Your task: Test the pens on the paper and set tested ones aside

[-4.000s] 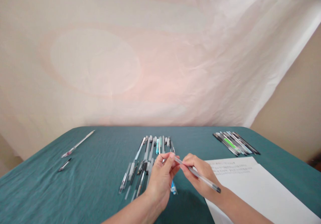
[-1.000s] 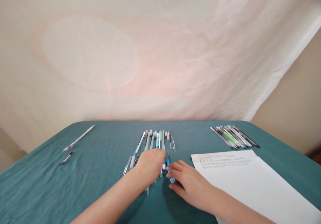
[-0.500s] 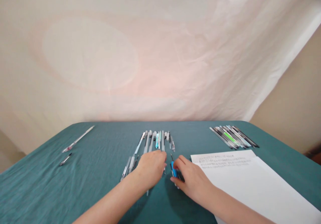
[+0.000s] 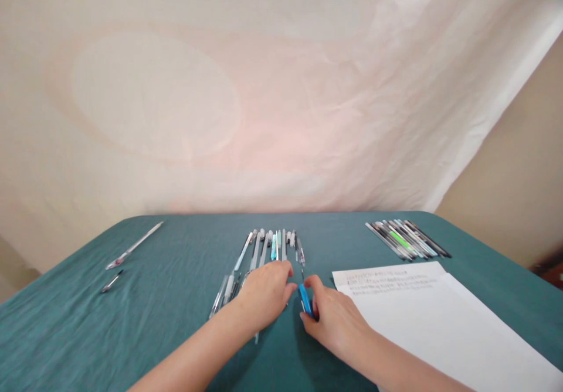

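Note:
A row of several pens lies in the middle of the teal tablecloth. My left hand rests palm down on the near ends of these pens, its fingers curled over them. My right hand is just to the right, its thumb and fingers pinched on a blue pen that lies at the row's right edge.
A white sheet of paper with a few printed lines lies at the right. A second group of several pens sits at the far right. One long pen and a short piece lie at the far left. A pale cloth hangs behind.
Four seconds ago both hands held a clear pen in the air. Since then they have come down onto the row, and my right hand has closed on the blue pen.

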{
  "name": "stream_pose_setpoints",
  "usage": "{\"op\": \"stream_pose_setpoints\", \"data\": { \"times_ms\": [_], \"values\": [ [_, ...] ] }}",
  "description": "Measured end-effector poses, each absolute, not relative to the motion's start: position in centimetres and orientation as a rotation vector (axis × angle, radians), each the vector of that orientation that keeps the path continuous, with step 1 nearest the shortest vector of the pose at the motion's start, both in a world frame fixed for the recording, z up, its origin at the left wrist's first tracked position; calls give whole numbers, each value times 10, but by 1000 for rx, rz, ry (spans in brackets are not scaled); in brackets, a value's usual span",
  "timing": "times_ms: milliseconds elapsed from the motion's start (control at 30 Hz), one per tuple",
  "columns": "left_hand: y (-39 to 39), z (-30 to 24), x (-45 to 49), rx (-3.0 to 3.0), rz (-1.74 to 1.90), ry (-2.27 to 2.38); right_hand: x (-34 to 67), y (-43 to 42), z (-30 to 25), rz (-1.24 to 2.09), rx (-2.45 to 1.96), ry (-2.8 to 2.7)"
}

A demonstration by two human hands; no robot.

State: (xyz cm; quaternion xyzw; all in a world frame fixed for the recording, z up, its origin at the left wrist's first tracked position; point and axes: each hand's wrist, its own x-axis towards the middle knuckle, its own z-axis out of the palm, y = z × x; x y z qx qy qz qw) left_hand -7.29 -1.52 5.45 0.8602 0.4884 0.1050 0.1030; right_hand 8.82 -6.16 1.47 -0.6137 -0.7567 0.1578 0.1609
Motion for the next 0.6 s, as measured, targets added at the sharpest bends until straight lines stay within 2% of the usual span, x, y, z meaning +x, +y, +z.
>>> {"op": "stream_pose_setpoints", "data": {
  "times_ms": [167, 400, 600],
  "values": [
    [-15, 54, -72, 2505, 336, 1397, 97, -56, 17, 606, -1703, -2074],
    [-15, 64, -63, 2288, 516, 1219, 98, -51, 32, 896, -1346, -1780],
    [-7, 71, -62, 2097, 804, 1148, 100, -46, 33, 893, -1249, -1729]
  ]
}}
